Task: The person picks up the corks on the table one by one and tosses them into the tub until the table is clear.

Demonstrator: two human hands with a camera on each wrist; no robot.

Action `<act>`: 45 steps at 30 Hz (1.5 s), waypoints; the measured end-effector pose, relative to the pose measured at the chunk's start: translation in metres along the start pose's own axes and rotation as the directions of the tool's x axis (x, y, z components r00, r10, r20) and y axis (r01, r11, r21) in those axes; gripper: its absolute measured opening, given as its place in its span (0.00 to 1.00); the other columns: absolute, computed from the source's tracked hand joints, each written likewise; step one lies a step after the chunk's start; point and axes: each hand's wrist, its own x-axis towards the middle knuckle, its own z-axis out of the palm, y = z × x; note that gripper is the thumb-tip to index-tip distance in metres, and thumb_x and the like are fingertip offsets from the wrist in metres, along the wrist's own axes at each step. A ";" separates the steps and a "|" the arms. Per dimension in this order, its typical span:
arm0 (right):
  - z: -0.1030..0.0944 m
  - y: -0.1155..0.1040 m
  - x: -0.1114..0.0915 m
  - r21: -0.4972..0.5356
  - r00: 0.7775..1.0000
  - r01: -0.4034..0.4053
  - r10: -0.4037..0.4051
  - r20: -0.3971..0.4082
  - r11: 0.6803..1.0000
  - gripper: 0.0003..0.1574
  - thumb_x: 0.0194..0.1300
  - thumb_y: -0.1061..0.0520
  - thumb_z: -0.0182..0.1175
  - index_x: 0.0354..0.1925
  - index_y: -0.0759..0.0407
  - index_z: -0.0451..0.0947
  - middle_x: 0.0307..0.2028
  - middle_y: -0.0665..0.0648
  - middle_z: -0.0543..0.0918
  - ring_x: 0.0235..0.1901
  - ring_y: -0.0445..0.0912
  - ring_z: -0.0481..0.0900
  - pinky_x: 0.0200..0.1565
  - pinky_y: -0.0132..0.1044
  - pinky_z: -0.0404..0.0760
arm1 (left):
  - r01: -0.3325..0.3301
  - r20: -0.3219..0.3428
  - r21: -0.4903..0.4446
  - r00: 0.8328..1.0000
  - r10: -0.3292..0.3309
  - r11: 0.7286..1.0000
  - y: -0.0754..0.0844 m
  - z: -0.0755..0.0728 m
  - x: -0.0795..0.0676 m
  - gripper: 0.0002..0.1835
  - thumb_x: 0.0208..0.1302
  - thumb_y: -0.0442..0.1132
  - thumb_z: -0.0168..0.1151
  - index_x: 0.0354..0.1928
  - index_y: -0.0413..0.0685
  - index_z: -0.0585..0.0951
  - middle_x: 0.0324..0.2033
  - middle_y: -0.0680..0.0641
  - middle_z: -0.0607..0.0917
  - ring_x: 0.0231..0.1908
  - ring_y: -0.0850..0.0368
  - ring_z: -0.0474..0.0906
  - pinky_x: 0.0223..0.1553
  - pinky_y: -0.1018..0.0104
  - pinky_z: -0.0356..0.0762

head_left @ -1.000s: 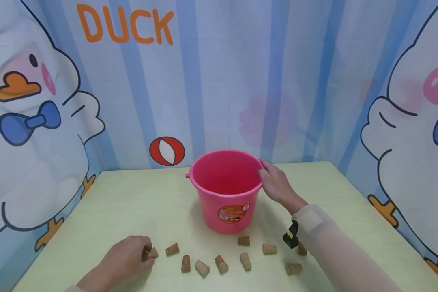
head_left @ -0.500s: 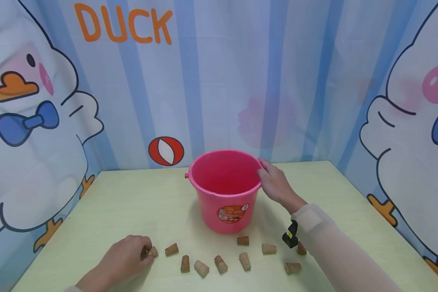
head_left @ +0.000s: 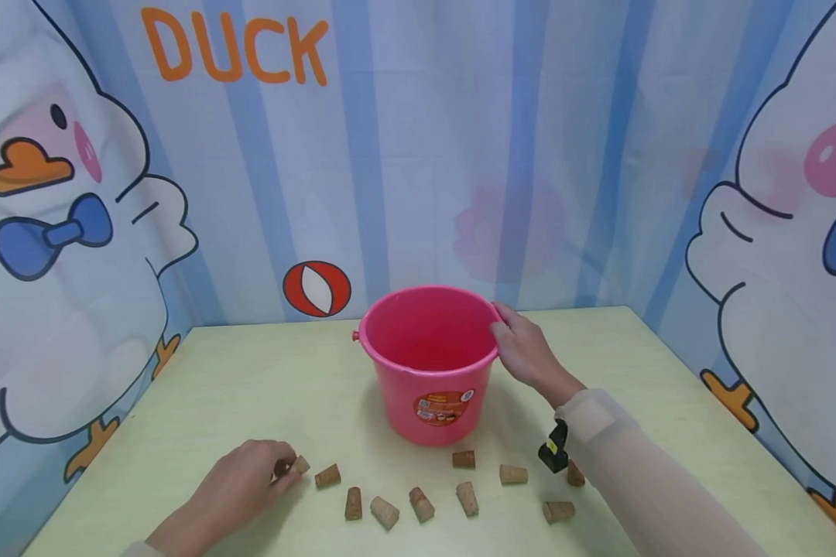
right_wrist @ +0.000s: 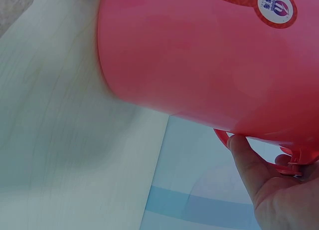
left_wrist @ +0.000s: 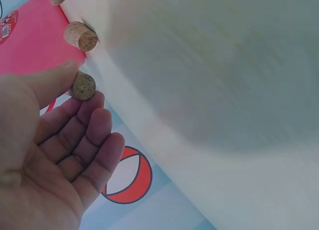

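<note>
A pink bucket stands upright on the table, its inside bare where it shows. My right hand grips its rim on the right side; in the right wrist view the thumb lies by the handle and rim. At the front left, my left hand pinches a cork between thumb and fingertips. The left wrist view shows that cork end-on, the other fingers loosely bent below it. Just right of it another cork lies on the table.
Several more corks lie in a loose row before the bucket, among them a dark cork, a pale cork and a cork near the right sleeve. A printed duck curtain hangs behind the table.
My left hand has shifted slightly up and to the right, and the pinched cork has moved with it. The right hand and the bucket have stayed in place.
</note>
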 end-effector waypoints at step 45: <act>0.000 -0.002 -0.001 0.031 1.000 -0.013 0.013 0.010 0.999 0.35 0.80 0.51 0.39 0.79 0.59 0.56 0.65 0.63 0.76 0.60 0.59 0.77 0.61 0.56 0.79 | -0.196 -0.236 0.034 0.951 0.198 0.980 0.041 -0.025 0.001 0.09 0.56 0.41 0.79 0.39 0.56 0.89 0.29 0.62 0.84 0.33 0.65 0.73 0.34 0.69 0.79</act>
